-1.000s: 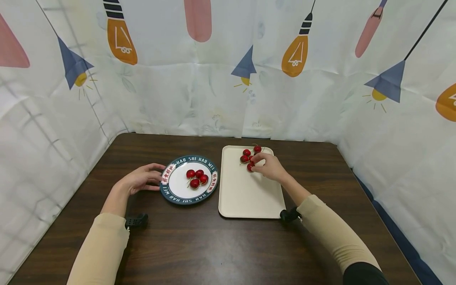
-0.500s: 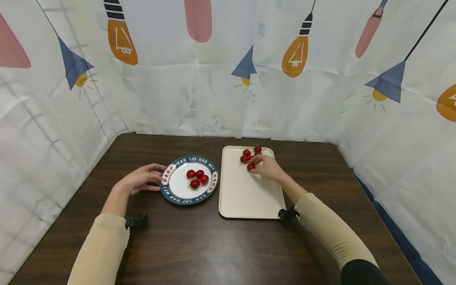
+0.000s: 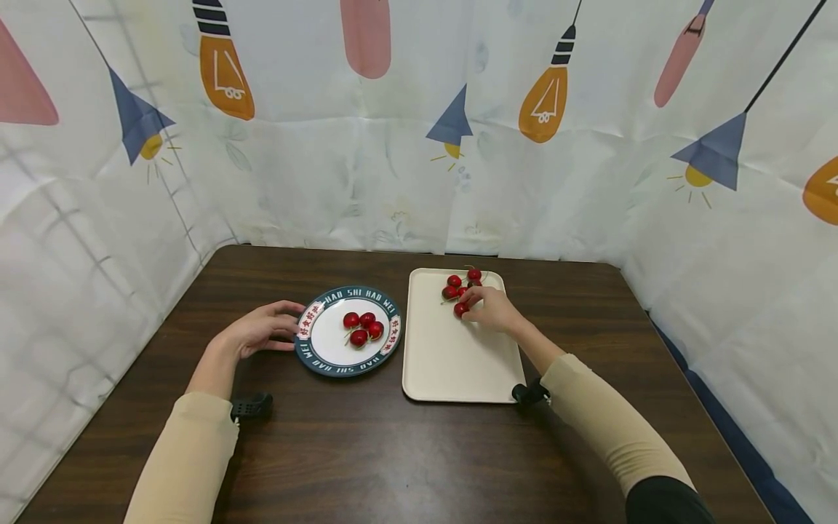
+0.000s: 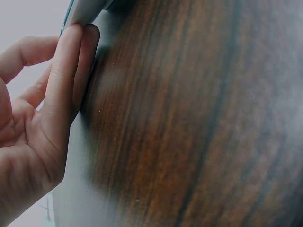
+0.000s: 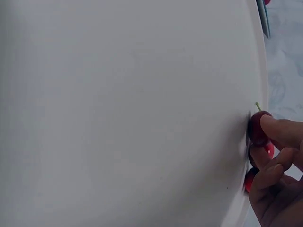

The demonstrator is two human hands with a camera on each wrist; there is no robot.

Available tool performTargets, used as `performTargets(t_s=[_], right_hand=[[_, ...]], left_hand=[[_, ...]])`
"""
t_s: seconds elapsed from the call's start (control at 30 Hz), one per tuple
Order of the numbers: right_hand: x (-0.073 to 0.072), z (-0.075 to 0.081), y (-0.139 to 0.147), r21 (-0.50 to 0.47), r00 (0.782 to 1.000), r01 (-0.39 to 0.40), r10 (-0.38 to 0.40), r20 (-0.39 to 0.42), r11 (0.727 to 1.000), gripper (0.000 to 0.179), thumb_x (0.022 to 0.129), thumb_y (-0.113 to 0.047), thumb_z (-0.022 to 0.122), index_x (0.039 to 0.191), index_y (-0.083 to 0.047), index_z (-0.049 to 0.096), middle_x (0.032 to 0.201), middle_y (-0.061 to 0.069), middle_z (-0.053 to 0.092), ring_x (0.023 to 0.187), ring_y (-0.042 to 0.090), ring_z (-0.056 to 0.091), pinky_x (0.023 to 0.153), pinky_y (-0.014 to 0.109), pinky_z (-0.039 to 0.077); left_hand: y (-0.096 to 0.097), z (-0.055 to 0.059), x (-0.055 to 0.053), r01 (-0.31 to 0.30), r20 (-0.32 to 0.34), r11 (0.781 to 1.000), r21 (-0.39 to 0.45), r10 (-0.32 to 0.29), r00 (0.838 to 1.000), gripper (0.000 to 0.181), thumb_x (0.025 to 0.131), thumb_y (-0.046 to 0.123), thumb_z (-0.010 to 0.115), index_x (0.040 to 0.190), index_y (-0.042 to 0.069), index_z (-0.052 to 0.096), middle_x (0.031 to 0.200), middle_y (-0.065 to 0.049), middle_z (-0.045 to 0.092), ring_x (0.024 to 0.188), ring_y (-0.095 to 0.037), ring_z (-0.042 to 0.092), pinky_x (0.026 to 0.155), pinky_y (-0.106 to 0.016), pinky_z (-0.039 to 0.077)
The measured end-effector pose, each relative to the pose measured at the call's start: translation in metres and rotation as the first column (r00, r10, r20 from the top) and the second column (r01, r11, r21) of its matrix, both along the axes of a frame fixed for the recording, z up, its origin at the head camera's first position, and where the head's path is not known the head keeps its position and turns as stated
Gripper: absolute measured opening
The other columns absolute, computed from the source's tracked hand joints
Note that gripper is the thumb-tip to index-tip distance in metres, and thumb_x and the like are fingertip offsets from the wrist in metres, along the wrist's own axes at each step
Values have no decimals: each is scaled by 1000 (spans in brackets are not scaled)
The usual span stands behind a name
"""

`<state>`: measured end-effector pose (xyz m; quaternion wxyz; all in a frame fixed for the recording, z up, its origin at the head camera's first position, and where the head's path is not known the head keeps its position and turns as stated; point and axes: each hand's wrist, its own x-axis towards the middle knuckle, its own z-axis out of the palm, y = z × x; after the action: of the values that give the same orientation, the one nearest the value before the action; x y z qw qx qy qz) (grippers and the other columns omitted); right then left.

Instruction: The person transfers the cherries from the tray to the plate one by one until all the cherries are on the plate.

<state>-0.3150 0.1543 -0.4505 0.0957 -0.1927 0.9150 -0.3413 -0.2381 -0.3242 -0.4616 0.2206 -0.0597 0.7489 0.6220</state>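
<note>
My left hand is at the left side of a round plate with a dark teal rim. In the left wrist view its straight fingers touch the plate's edge. Several dark red cherries lie in the plate's white middle. Over the far part of a cream rectangular tray, my right hand pinches a cherry with a short green stem between thumb and fingers. That cherry sits low, at the tray surface. Several other cherries lie just beyond, partly hidden by the fingers.
Plate and tray stand side by side on a dark wooden table, a narrow gap between them. A white curtain printed with lamps and bulbs hangs behind and at both sides. Each wrist wears a black strap device.
My right hand has shifted very slightly left and down around the cherry, and the right forearm has moved a little left. The left hand, plate and tray look unmoved.
</note>
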Motion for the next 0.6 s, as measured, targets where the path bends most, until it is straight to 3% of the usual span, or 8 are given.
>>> performTargets(t_s=[0.6], right_hand=[[3,7,6,-3,999,-35,35,-20,999,25,91,-16,78,114,-9,71,104,6,71,111,31,60,94,48,49]], left_hand=[[0,1,2,1,2,1000,-6,-1,1000,64,101,10,64,156,3,31,127,-23,49,102,-27,62,91,-42,59]])
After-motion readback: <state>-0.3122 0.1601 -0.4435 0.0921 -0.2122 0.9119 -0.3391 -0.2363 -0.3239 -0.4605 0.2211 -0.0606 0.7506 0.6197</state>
